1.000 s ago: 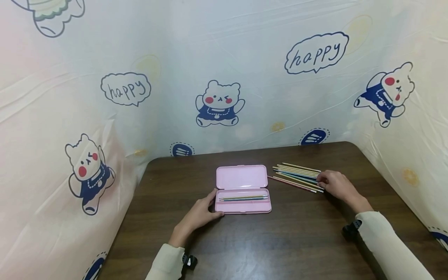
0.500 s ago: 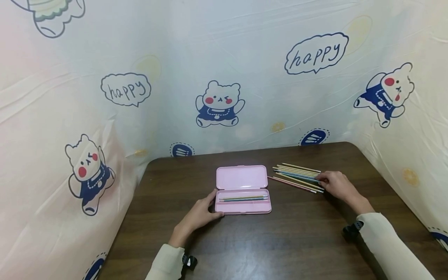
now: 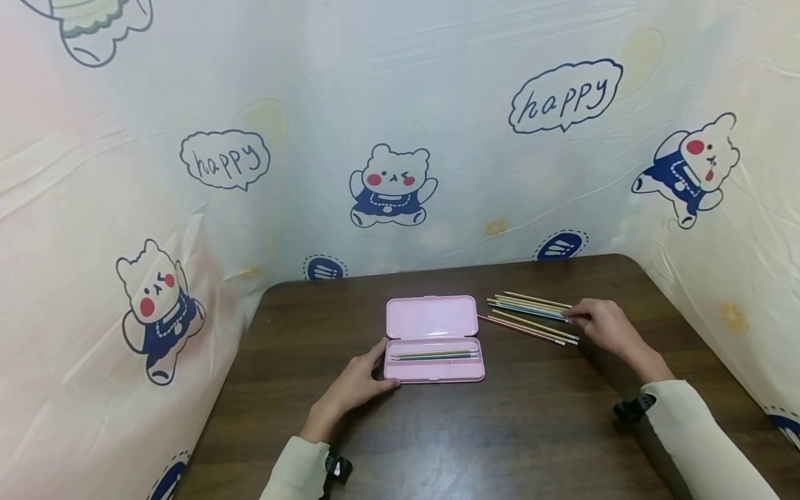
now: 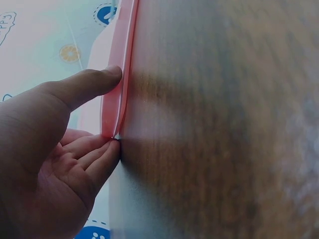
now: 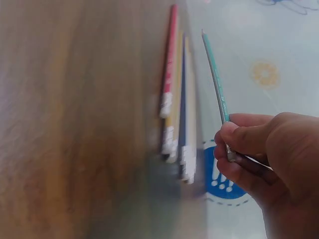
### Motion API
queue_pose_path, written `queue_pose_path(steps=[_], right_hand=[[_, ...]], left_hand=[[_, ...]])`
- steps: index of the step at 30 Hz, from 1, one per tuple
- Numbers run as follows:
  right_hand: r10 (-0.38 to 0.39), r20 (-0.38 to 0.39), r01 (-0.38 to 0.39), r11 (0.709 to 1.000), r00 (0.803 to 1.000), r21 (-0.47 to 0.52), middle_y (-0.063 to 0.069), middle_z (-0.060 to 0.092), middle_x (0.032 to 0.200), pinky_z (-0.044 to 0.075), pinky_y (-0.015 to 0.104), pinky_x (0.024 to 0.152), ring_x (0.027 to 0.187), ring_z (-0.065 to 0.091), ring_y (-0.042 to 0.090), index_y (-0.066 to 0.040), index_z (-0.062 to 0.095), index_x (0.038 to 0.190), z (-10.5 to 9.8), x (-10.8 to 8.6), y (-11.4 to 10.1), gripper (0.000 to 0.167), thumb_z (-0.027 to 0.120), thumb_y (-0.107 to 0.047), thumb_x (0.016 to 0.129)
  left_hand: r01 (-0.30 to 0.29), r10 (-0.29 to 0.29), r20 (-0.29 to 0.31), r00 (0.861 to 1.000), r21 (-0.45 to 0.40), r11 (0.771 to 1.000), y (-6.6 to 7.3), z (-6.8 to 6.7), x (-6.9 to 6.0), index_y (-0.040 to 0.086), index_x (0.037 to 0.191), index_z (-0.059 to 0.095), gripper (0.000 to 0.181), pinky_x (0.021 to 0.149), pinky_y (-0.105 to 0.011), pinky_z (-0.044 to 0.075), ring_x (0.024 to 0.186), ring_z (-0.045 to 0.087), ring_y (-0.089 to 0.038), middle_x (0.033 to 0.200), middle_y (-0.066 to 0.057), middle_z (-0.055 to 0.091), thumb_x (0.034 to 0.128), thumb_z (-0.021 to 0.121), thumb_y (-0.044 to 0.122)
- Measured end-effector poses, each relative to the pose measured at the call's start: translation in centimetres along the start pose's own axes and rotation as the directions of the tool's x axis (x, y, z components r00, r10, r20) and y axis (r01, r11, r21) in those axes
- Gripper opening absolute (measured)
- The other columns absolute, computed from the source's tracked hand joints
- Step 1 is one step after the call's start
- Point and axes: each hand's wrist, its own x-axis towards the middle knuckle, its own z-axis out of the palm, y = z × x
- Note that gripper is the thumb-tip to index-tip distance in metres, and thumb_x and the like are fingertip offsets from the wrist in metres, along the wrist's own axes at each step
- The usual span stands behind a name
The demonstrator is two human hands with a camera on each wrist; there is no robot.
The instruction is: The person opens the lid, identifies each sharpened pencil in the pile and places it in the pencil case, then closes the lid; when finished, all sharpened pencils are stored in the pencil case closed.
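A pink pencil case (image 3: 431,318) lies with its lid folded back, a few pencils (image 3: 431,355) in its tray. My left hand (image 3: 353,380) holds the case's left end, thumb on the front edge and fingers at the side; the left wrist view shows this hand (image 4: 60,144) at the case's corner (image 4: 113,107). My right hand (image 3: 606,325) pinches a teal pencil near its end. In the right wrist view the teal pencil (image 5: 216,74) stands clear of the others between the thumb and fingers of this hand (image 5: 279,154). Several loose pencils (image 3: 531,326) lie beside it.
The brown wooden table (image 3: 500,430) carries the case and the pencils. Behind it and at both sides hangs a pale curtain (image 3: 300,90) printed with bears and words.
My right hand has risen slightly with the teal pencil, which has come away from the pencils around it. The left hand and the case have not moved.
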Motion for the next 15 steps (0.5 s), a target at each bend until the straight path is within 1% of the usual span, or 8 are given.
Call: queue_pose_path(steps=[4, 7, 9, 12, 15], right_hand=[[-0.030, -0.042, 0.031, 0.999, 0.999, 0.008, 0.004, 0.078, 0.085, 0.057, 0.035, 0.064, 0.075, 0.071, 0.018, -0.001, 0.084, 0.101, -0.7, 0.6, -0.9, 0.021, 0.073, 0.012, 0.090], [-0.038, -0.061, 0.040, 0.999, 0.997, 0.030, 0.004, 0.079, 0.086, 0.053, 0.028, 0.061, 0.074, 0.070, 0.015, -0.002, 0.085, 0.104, -1.4, 1.1, -2.0, 0.023, 0.074, 0.012, 0.090], [-0.039, -0.065, 0.042, 0.998, 0.997, 0.043, 0.004, 0.079, 0.088, 0.052, 0.026, 0.061, 0.074, 0.069, 0.015, -0.004, 0.085, 0.106, -1.8, 1.5, -2.9, 0.024, 0.074, 0.012, 0.091], [-0.037, -0.055, 0.040, 0.997, 0.998, 0.059, 0.003, 0.079, 0.090, 0.054, 0.026, 0.065, 0.077, 0.068, 0.014, -0.006, 0.085, 0.109, -2.4, 2.0, -4.3, 0.026, 0.073, 0.010, 0.092], [-0.059, -0.048, 0.062, 0.996, 0.997, 0.065, 0.002, 0.079, 0.091, 0.055, 0.028, 0.068, 0.079, 0.068, 0.014, -0.007, 0.085, 0.110, -2.6, 2.5, -5.7, 0.027, 0.073, 0.011, 0.093]], left_hand=[[0.003, -0.003, 0.001, 1.000, 0.002, 1.000, 0.0, 0.0, 0.1, 0.012, 0.169, 0.030, 0.098, 0.121, -0.051, 0.045, 0.151, 0.050, -0.033, 0.172, -0.012, 0.037, 0.0931, 0.083, 0.041], [0.007, -0.007, -0.004, 1.000, -0.003, 1.000, -0.1, 0.1, 0.1, 0.013, 0.169, 0.030, 0.097, 0.121, -0.050, 0.045, 0.152, 0.050, -0.032, 0.172, -0.012, 0.037, 0.0931, 0.083, 0.041], [0.005, -0.005, -0.007, 1.000, -0.003, 1.000, -0.1, 0.1, 0.1, 0.012, 0.169, 0.030, 0.097, 0.121, -0.050, 0.045, 0.152, 0.050, -0.032, 0.172, -0.012, 0.037, 0.0934, 0.083, 0.041], [0.001, -0.001, -0.008, 1.000, 0.000, 1.000, -0.1, 0.1, 0.1, 0.012, 0.169, 0.030, 0.097, 0.121, -0.051, 0.045, 0.152, 0.050, -0.032, 0.172, -0.012, 0.038, 0.0937, 0.083, 0.041], [-0.007, 0.007, -0.004, 1.000, 0.004, 1.000, -0.1, 0.0, 0.0, 0.011, 0.169, 0.030, 0.097, 0.121, -0.052, 0.045, 0.151, 0.050, -0.034, 0.172, -0.014, 0.038, 0.0937, 0.083, 0.041]])
